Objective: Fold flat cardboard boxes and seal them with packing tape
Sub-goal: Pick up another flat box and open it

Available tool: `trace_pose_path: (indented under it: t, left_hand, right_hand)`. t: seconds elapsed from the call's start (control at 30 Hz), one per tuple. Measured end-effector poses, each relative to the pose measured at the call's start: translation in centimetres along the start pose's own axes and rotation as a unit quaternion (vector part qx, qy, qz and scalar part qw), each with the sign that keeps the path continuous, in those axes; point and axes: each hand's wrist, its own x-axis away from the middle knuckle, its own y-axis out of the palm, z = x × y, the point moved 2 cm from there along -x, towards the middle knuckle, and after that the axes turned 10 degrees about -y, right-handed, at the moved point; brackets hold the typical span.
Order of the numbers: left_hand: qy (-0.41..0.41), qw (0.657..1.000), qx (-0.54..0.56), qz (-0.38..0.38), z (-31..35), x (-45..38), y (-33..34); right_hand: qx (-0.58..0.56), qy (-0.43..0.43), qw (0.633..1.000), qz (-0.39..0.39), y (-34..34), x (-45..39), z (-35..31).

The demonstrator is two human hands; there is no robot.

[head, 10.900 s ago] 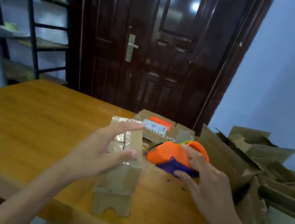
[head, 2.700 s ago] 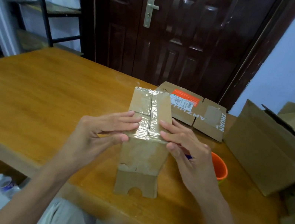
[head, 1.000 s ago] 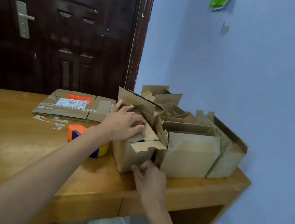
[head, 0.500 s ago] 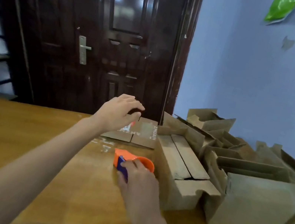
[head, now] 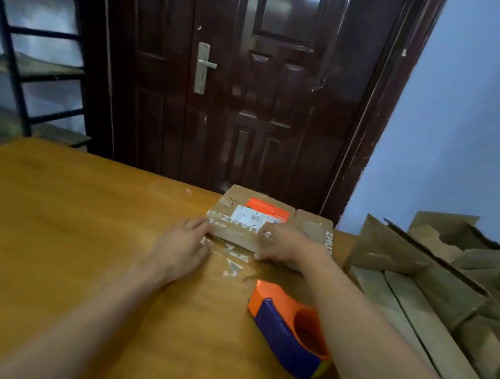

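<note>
While both arms reach forward over the table point(head: 38, 220), the hands meet at the near edge of a flat box point(head: 269, 222) that lies at the far side of the tabletop, in front of the door point(head: 245, 72). This box is collapsed and lies flat on the wood, with an orange patch and a white label on its upper face and pale lettering along its near and right edges.

The left hand point(head: 182, 247) lies palm down on the table, fingers fairly straight, their tips touching the near left corner of the flat box; it grips nothing. The right hand point(head: 286, 243) rests on the near edge of the same box, right of the label, fingers bent down over that edge with the thumb low at the tabletop, so it seems to pinch the edge, though blur hides the exact hold.

Between the hands and nearer, whitish tape scraps point(head: 235, 261) stick to the wood. Nearer still, just left of the right forearm, a tape dispenser point(head: 288, 328) lies on the table, orange with a dark blue side, touched by neither hand.

Along the right edge of the table stands a crowd of folded boxes point(head: 440, 287), brown, most with flaps up and open; the nearest one shows closed flaps on its upper face. At the far left a black shelf point(head: 17, 51) stands beside the door, and a pale blue wall point(head: 486, 113) fills the right.
</note>
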Motion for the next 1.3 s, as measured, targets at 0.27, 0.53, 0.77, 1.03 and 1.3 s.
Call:
trace_pose_path:
  t: [0.27, 0.53, 0.77, 1.03, 1.3]
  left_hand:
    - [0.000, 0.999, 0.030, 0.040, -0.8, 0.0, 0.5]
    - [-0.147, 0.937, 0.313, 0.047, 3.7, 2.1, -4.3]
    - [-0.229, 0.866, 0.402, 0.192, 6.4, 4.5, -12.1]
    - [-0.177, 0.914, 0.256, 0.259, 1.5, 6.7, -25.8]
    - [-0.244, 0.925, 0.285, 0.057, 2.0, 8.7, -24.5]
  right_hand:
    - [0.176, -0.072, 0.973, 0.129, -0.3, 0.4, -1.6]
    - [0.220, -0.065, 0.920, 0.317, -7.4, 3.4, -6.7]
    - [0.117, -0.077, 0.902, 0.408, -14.4, 7.8, -12.0]
    - [-0.088, -0.051, 0.930, 0.353, -18.9, 14.2, -16.9]
    - [-0.140, -0.043, 0.954, 0.263, -12.1, 20.2, -17.8]
